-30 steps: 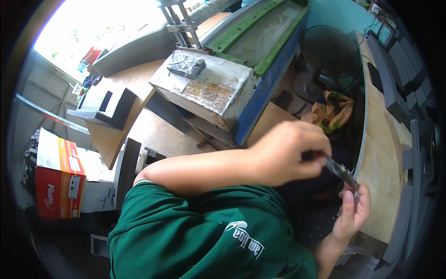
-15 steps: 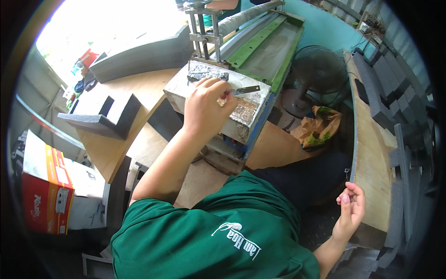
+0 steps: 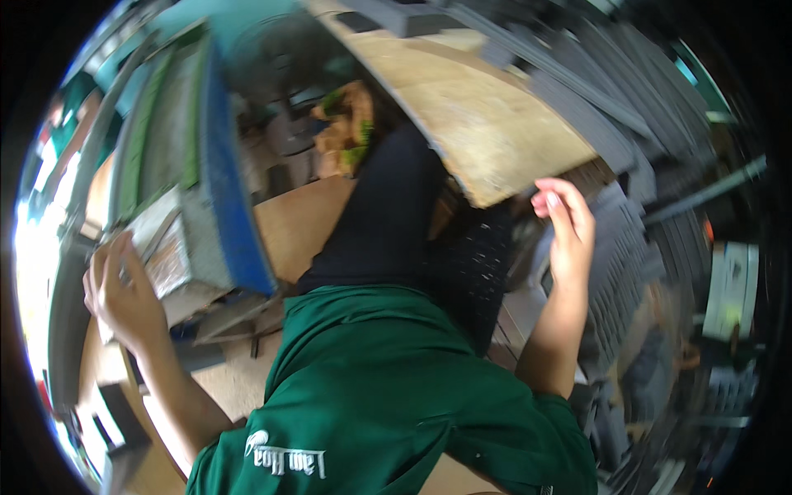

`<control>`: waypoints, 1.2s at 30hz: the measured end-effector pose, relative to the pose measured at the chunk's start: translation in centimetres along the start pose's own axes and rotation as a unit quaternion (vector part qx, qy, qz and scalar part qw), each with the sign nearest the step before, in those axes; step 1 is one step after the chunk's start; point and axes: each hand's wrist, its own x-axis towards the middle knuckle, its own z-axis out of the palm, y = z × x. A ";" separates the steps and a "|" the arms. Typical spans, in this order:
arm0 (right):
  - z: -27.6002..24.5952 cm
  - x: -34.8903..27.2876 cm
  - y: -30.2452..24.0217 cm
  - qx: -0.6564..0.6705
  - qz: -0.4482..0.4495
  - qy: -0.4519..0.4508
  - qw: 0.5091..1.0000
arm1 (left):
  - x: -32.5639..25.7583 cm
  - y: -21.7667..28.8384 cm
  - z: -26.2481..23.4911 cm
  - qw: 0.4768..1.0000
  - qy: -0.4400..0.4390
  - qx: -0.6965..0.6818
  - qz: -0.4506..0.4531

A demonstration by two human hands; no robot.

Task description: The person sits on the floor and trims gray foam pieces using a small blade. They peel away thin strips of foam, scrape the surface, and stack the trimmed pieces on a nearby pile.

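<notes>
My left hand (image 3: 125, 295) is beside the metal-topped end (image 3: 169, 276) of a long machine, its fingers loosely bent and apart, with nothing seen in them. A thin dark strip, perhaps the knife (image 3: 159, 238), lies on that top next to my fingers, blurred. Over on the right, my right hand (image 3: 568, 227) hovers in the air near the corner of a wooden board table (image 3: 495, 124). Its fingers are loosely curled, the thumb apart from them, and no object shows in it.
The machine has a green-edged bed (image 3: 169, 124) and a blue side (image 3: 227, 181). Behind stand a fan (image 3: 289, 74) and a crumpled brown-and-green bag (image 3: 345, 128). Grey foam strips (image 3: 569, 58) are piled at the right. A grey foam piece (image 3: 115, 421) sits lower left.
My view has swung to the right. My left hand has let go of the knife and drawn back to the machine top's near edge. My right hand has risen beside the table corner.
</notes>
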 end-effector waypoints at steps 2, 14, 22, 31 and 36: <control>-1.4 0.8 2.3 -0.080 0.008 0.040 0.996 | 1.1 4.1 2.0 0.989 0.022 -0.149 -0.011; 3.2 -9.3 8.3 -0.160 -0.015 0.114 0.981 | 0.0 37.8 12.5 0.797 -0.247 -0.396 0.383; 2.2 -21.0 6.3 -0.312 0.010 -0.229 0.922 | -8.1 39.0 12.2 0.342 -0.393 -0.649 0.555; -0.6 -9.0 12.0 -0.402 0.164 0.064 0.898 | -0.4 37.6 20.8 0.737 -0.314 -0.048 0.597; 3.1 -8.9 9.0 -0.396 -0.004 -0.312 0.864 | -4.0 38.1 20.8 0.446 -0.439 -0.305 0.718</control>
